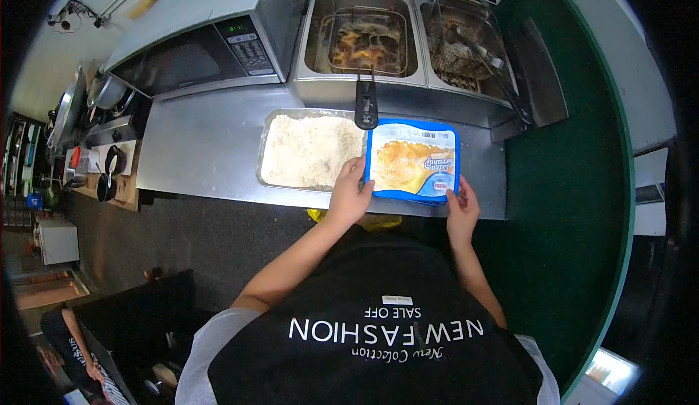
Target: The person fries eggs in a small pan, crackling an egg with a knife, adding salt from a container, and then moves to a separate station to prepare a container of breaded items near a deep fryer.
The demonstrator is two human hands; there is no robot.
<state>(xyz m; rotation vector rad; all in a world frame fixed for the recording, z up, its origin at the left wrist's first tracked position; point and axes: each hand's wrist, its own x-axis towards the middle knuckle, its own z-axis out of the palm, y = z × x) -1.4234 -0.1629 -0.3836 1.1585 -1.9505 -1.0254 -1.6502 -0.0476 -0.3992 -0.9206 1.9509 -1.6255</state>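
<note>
A rectangular plastic tub [410, 159] with a blue-rimmed printed lid lies on the steel counter in front of me. My left hand [350, 191] grips its left side, and the fingers of my right hand [463, 206] hold its lower right corner. The lid covers whatever the tub contains. Just to the left, a metal tray [262, 171] holds white flour-like powder, close to my left fingers. The black handle [366, 105] of a fryer basket reaches out over the gap between tray and tub.
Behind the tub stands a double deep fryer [360, 85] with food in the left basket. Tongs [480, 50] rest across the right well. A microwave [196, 50] sits at back left. A green partition [562, 186] bounds the right side. Another person [82, 345] is at lower left.
</note>
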